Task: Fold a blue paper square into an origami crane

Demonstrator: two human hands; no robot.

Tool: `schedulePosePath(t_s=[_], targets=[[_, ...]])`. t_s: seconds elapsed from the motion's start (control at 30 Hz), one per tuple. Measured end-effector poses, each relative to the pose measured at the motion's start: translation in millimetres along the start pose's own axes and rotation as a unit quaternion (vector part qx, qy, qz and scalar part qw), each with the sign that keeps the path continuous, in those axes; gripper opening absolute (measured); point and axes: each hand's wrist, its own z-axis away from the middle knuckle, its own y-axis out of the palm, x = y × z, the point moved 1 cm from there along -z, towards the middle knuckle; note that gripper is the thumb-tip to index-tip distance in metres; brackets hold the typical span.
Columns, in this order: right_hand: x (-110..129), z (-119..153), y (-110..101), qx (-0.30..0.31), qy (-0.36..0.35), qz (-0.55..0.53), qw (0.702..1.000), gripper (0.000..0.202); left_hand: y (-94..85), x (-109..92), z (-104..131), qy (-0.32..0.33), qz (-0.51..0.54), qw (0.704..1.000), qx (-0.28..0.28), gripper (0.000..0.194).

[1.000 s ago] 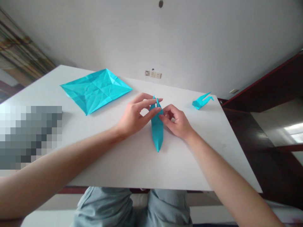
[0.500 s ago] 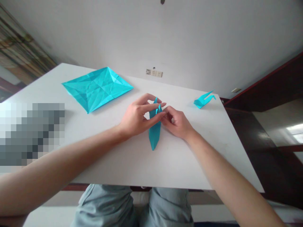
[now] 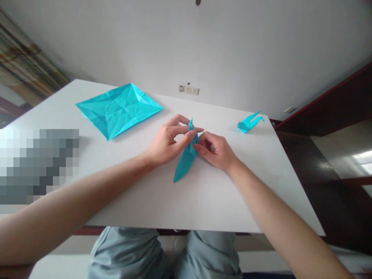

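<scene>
A partly folded piece of turquoise origami paper (image 3: 185,162) is held between my two hands over the middle of the white table. My left hand (image 3: 171,140) grips its upper part, the thumb in front and the fingers behind. From the right side, my right hand (image 3: 215,150) pinches the paper's edge between thumb and curled fingers. A long pointed flap hangs down to the lower left, and a narrow tip sticks up above my left thumb. The folds under my fingers are partly hidden.
A creased turquoise sheet (image 3: 120,110) lies spread at the back left of the table (image 3: 162,205). A folded paper crane (image 3: 249,123) stands near the back right corner. Wall sockets (image 3: 188,90) sit behind the table. A blurred-out patch (image 3: 37,166) covers the left side.
The folded paper has turned, its lower point swinging to the left. My left thumb has shifted up and back over its upper part, and my right thumb now lies on its front.
</scene>
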Motion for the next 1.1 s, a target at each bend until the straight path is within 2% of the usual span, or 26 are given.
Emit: schedulePosePath(t_s=[0.17, 0.33, 0.53, 0.73, 0.93, 1.1], targets=[[0, 0, 0, -0.003, 0.002, -0.007, 1.000, 0.053, -0.7, -1, 0, -0.002, 0.024, 1.000, 0.009, 0.050], [-4, 1, -1, -0.005, -0.026, 0.010, 1.000, 0.043, 0.3, 0, 0, -0.027, 0.021, 0.999, 0.014, 0.054], [-2, 2, -1, 0.006, -0.005, 0.002, 1.000, 0.054, 0.8, -1, -2, -0.030, 0.041, 0.999, 0.003, 0.062], [-6, 1, 0, -0.032, 0.044, -0.067, 0.996, 0.056, 0.3, -3, -4, -0.022, 0.065, 0.998, 0.005, 0.062], [-16, -1, 0, -0.029, 0.044, -0.093, 0.994, 0.071, 0.0, -3, -4, -0.027, 0.066, 0.997, 0.001, 0.065], [-16, -2, -1, 0.004, 0.042, -0.053, 0.998, 0.062, 1.2, -4, -4, -0.027, 0.074, 0.997, 0.019, 0.069]])
